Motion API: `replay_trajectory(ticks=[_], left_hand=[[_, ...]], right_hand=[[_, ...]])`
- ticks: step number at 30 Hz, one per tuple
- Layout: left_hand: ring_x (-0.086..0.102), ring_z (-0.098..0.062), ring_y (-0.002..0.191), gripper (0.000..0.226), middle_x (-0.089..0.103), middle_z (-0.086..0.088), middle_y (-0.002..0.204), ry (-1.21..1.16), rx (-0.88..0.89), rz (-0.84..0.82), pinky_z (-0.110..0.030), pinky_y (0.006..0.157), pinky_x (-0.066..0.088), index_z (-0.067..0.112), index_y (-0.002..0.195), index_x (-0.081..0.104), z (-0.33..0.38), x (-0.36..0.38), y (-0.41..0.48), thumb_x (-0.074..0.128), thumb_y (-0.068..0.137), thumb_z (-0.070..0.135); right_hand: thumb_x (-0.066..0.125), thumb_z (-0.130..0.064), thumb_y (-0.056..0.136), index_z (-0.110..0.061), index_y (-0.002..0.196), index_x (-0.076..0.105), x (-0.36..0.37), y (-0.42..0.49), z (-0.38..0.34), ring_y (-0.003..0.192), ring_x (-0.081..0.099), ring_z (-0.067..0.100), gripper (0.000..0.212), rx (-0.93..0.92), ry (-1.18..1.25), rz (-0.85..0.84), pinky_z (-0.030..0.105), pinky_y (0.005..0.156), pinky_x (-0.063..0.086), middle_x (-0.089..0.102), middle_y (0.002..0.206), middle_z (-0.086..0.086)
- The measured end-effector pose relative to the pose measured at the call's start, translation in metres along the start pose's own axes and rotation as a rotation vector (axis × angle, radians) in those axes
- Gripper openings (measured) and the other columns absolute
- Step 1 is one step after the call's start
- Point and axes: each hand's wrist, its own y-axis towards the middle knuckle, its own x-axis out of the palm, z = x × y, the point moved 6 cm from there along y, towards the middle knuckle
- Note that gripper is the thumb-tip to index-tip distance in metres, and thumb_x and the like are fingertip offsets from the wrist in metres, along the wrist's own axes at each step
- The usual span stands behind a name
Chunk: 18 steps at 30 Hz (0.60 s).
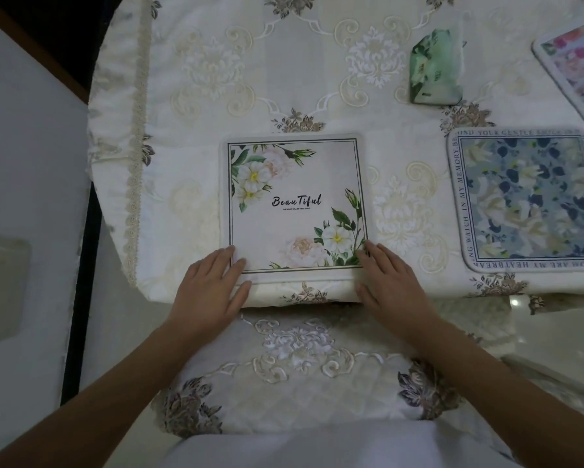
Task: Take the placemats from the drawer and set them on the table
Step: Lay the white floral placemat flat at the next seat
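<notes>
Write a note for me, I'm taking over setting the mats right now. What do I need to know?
Left hand: open, flat on the white Beautiful placemat's near left corner.
Right hand: open, flat on its near right corner.
The blue floral placemat lies to its right, the pink floral placemat at the far right edge.
Done: three mats on the table.
Left: let go; the drawer is out of view.

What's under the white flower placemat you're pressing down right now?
The white flower placemat lies flat on the embroidered tablecloth, near its front edge. Left hand and right hand rest on its near corners. Anything beneath the mat is hidden.
</notes>
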Motion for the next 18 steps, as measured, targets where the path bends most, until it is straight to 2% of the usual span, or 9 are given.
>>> replay_trajectory(ticks=[4,7,13,18], left_hand=[[0.058,-0.033,0.119,0.044,0.060,-0.014,0.133,-0.041,0.013,0.094,-0.044,0.089,0.048,0.009,0.122,0.067,-0.011,-0.003,0.030,0.040,0.098,0.036],[0.057,-0.034,0.118,0.040,0.060,-0.015,0.133,-0.037,0.006,0.161,-0.045,0.089,0.047,0.009,0.121,0.067,-0.020,-0.007,0.057,0.043,0.098,0.032],[0.055,-0.034,0.118,0.038,0.059,-0.015,0.132,-0.063,-0.026,0.231,-0.045,0.089,0.044,0.008,0.121,0.066,-0.038,-0.020,0.121,0.044,0.099,0.030],[0.055,-0.035,0.117,0.039,0.060,-0.015,0.129,-0.061,-0.074,0.285,-0.045,0.090,0.041,0.009,0.122,0.066,-0.051,-0.031,0.169,0.045,0.098,0.032]], right_hand=[[0.034,-0.044,0.097,-0.015,0.147,0.040,-0.014,0.035,0.005,0.145,0.028,0.025,0.058,0.025,0.041,0.080,0.044,0.115,0.029,0.035,0.157,0.006],[0.047,-0.036,0.098,-0.014,0.145,0.042,-0.026,0.063,0.010,0.144,0.030,0.026,0.052,0.028,0.074,0.151,0.044,0.115,0.030,0.036,0.156,0.008],[0.052,-0.029,0.097,-0.011,0.143,0.044,-0.052,0.128,0.018,0.142,0.033,0.029,0.050,0.034,0.114,0.216,0.047,0.113,0.031,0.037,0.154,0.011],[0.057,-0.024,0.092,-0.010,0.133,0.053,-0.077,0.174,0.018,0.132,0.043,0.033,0.044,0.035,0.078,0.313,0.046,0.110,0.034,0.049,0.142,0.012]])
